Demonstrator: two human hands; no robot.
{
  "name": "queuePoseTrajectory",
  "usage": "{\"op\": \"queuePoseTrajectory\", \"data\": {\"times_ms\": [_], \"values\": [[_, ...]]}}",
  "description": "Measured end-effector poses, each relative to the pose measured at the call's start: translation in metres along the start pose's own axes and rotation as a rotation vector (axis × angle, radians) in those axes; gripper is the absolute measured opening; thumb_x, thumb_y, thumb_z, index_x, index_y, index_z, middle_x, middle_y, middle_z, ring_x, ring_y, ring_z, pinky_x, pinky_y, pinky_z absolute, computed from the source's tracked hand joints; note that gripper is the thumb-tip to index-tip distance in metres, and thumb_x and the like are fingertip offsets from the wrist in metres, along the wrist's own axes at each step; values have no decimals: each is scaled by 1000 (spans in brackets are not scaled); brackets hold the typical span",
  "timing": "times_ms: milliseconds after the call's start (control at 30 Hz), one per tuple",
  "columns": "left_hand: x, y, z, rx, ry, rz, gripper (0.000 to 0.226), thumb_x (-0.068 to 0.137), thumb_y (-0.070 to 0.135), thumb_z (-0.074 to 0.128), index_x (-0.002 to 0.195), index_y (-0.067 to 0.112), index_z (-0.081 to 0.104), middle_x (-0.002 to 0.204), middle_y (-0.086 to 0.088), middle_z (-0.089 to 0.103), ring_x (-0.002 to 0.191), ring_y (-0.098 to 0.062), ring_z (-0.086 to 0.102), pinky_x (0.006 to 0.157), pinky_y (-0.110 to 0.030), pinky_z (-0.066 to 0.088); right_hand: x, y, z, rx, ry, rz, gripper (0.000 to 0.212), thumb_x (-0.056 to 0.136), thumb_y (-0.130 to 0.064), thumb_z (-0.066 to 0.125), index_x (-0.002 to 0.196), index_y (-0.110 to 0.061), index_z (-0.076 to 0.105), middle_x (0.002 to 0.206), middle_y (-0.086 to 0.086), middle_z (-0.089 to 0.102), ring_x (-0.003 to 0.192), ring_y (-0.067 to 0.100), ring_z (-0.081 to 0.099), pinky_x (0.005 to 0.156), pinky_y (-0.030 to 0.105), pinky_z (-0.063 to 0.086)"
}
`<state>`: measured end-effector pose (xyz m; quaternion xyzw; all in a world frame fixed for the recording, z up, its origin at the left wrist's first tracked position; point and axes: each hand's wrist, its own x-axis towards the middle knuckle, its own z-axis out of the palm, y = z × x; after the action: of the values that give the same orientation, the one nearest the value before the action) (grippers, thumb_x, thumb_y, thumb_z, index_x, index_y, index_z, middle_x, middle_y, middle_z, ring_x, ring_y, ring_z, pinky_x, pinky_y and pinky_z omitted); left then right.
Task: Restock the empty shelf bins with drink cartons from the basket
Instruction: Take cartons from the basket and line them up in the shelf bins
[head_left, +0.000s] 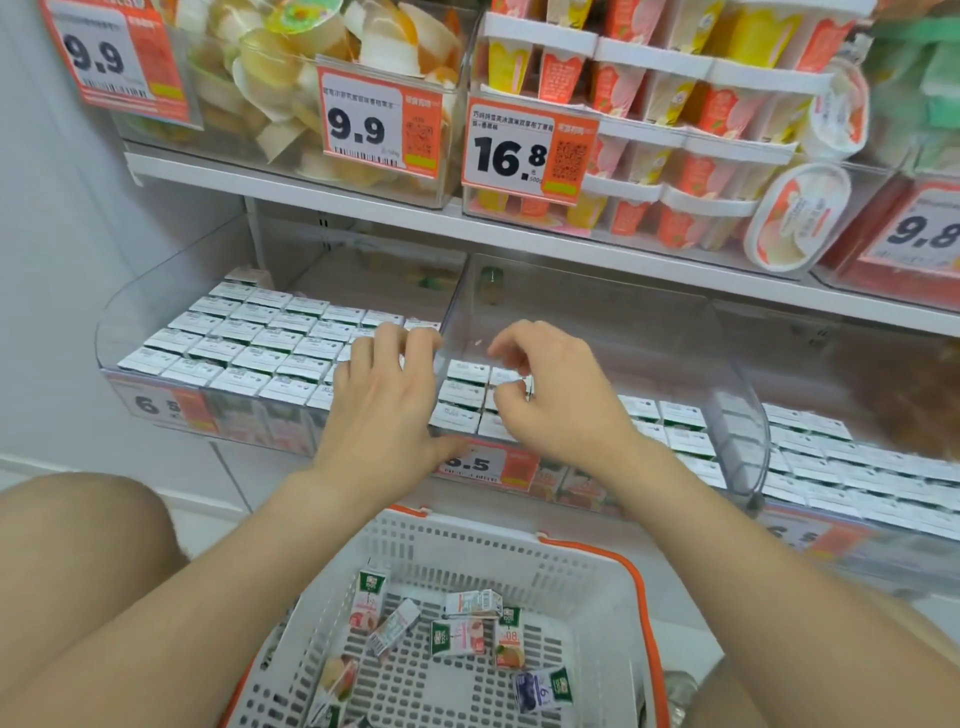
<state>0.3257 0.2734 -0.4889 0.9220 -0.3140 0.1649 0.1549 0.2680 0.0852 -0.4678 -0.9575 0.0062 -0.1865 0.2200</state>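
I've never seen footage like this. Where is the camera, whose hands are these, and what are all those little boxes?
There is no machine here: a person wears one camera on the head, looking down, so this single picture shows their own two bare arms. The left hand lies with spread fingers on the drink cartons packed in the left bin, a clear plastic tray. The right hand curls its fingers over the few cartons in the middle bin, whose back part is bare; whether it pinches one I cannot tell. Below sits a white basket holding a handful of loose cartons.
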Motion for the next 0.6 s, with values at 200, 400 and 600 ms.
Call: {"op": "queuePoseTrajectory", "data": {"times_ms": [200,400,600], "values": [[-51,16,21,-43,-187,108,35,83,28,77,91,25,43,85,5,57,80,-27,57,62,-39,42,-92,-32,3,-13,-528,-60,22,76,-17,48,81,-25,68,70,-9,67,68,14,64,62,36,57],[-103,12,106,100,-860,104,24,92,14,65,114,22,60,114,-3,62,102,-28,64,77,-39,54,-138,16,70,-296,-965,81,15,88,-9,50,73,-11,54,69,8,51,62,31,51,56,39,46],[-153,0,185,72,-1092,-58,28,95,6,57,120,17,59,118,-6,62,104,-27,66,85,-39,56,-162,82,141,-254,-1021,324,17,92,-2,50,101,-8,63,102,15,62,84,32,62,73,44,56]]}}
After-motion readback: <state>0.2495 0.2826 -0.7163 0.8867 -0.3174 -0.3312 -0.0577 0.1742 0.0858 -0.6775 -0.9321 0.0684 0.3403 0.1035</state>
